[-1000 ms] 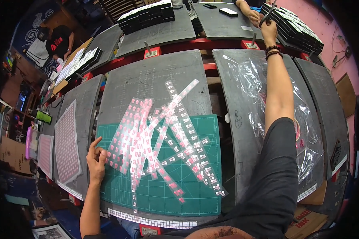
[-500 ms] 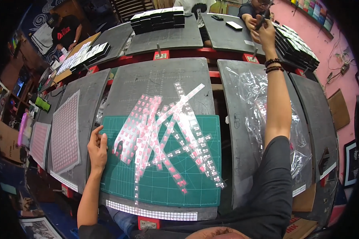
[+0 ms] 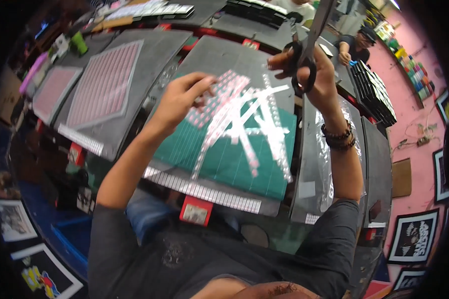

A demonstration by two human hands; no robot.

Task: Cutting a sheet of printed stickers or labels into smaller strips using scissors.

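My right hand [image 3: 322, 84] is raised high on the right, wrapped round the dark handles of a pair of scissors [image 3: 308, 55], whose blades point up. Dark beaded bracelets [image 3: 338, 135] circle that wrist. My left hand [image 3: 179, 99] hovers by the left edge of a loose pile of clear strips [image 3: 234, 117] printed in pink and white. Its fingers are loosely curled and slightly blurred, with nothing visible in them. The strips cross one another on a green cutting mat [image 3: 184, 149], some hanging past its edges.
Two pink-patterned sheets [image 3: 107, 82] lie on the boards to the left. Clear plastic film [image 3: 324, 164] covers the board on the right. Stacked black-and-white boxes [image 3: 371, 92] stand at the far right, near a co-worker [image 3: 359, 47] holding something blue. More boxes [image 3: 257, 12] stand at the back.
My right hand has drawn back from the co-worker's hands with the scissors in it. My left hand has moved from the mat's left side in over the strips. The whole view has shifted and tilted.
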